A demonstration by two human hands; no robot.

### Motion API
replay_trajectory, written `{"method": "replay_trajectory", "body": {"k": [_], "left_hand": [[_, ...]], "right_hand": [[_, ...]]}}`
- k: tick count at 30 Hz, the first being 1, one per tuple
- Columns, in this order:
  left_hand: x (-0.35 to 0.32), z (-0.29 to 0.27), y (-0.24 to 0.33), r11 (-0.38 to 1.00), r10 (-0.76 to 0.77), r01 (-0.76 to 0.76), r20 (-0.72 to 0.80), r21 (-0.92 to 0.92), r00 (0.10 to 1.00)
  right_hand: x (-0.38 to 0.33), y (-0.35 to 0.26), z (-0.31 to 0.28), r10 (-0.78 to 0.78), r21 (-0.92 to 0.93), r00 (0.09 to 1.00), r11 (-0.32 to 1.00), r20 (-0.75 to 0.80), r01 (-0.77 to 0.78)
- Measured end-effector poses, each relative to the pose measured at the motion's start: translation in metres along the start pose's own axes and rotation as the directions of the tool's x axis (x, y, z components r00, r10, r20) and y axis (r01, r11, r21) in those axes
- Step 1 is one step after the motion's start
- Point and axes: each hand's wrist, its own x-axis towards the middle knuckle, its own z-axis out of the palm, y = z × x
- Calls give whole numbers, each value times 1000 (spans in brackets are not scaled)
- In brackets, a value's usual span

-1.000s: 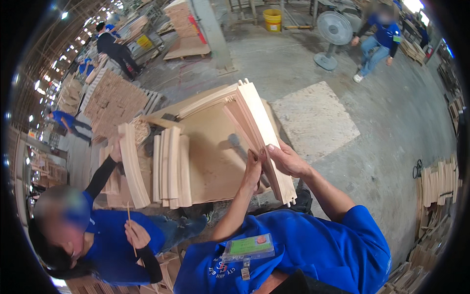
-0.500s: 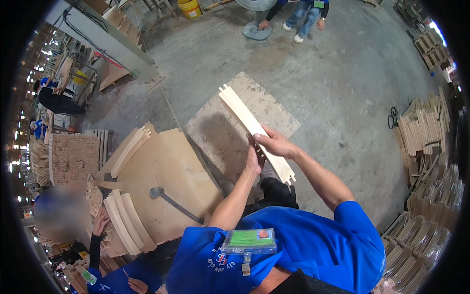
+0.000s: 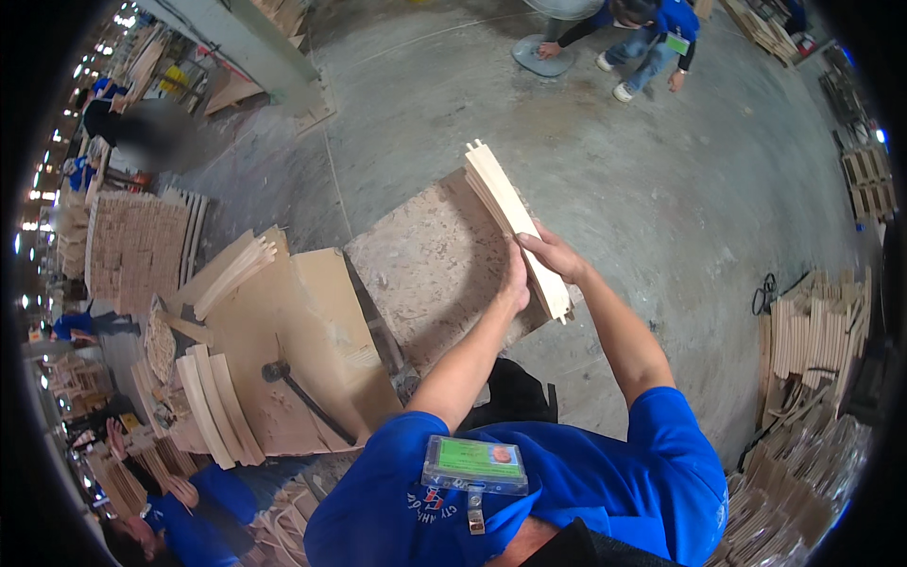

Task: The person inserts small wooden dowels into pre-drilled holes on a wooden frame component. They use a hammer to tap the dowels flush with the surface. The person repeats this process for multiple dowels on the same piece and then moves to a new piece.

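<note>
A small bundle of pale, curved wooden slats (image 3: 499,192) with pegged ends is held out in front of me, slanting from upper left to lower right. My left hand (image 3: 516,276) supports its left side, with the fingers mostly hidden behind the wood. Across the upper face and right edge, my right hand (image 3: 556,255) is closed, its thumb lying on the top slat. Stacked edges show along the left side of the bundle. Under it on the floor lies a worn, speckled board (image 3: 411,274).
To the left, a cardboard-covered surface (image 3: 312,293) carries curved slats (image 3: 225,406), more slats (image 3: 234,276) and a dark mallet-like tool (image 3: 312,392). Wood stacks (image 3: 808,331) stand at right. One co-worker (image 3: 652,47) crouches by a round grey base (image 3: 543,59); another (image 3: 203,506) is at lower left.
The bundle has tilted, so its stacked left edges show and its near end sits higher in view. Both hands still hold it. The whole view has shifted; the lower-left co-worker's hand has left the slats.
</note>
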Motion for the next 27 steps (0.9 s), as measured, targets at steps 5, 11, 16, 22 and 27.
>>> {"method": "replay_trajectory", "body": {"k": [5, 11, 16, 22, 27], "left_hand": [[-4, -2, 5, 1000, -29, 28, -70, -11, 997], [-30, -11, 20, 990, -118, 130, -199, 50, 973], [-103, -68, 45, 875, -79, 117, -99, 469, 992], [-259, -166, 115, 799, 213, -12, -264, 602, 941], [-377, -267, 142, 678, 529, 140, -611, 721, 589]], "right_hand": [[8, 7, 3, 61, -73, 998, 995, -35, -64], [12, 14, -11, 99, -129, 988, 985, -116, -114], [-17, 8, -12, 81, -189, 954, 972, -287, -139], [-45, -17, 0, -264, -198, 732, 964, -628, 177], [-44, -31, 62, -381, -240, 599, 922, -704, 305]]}}
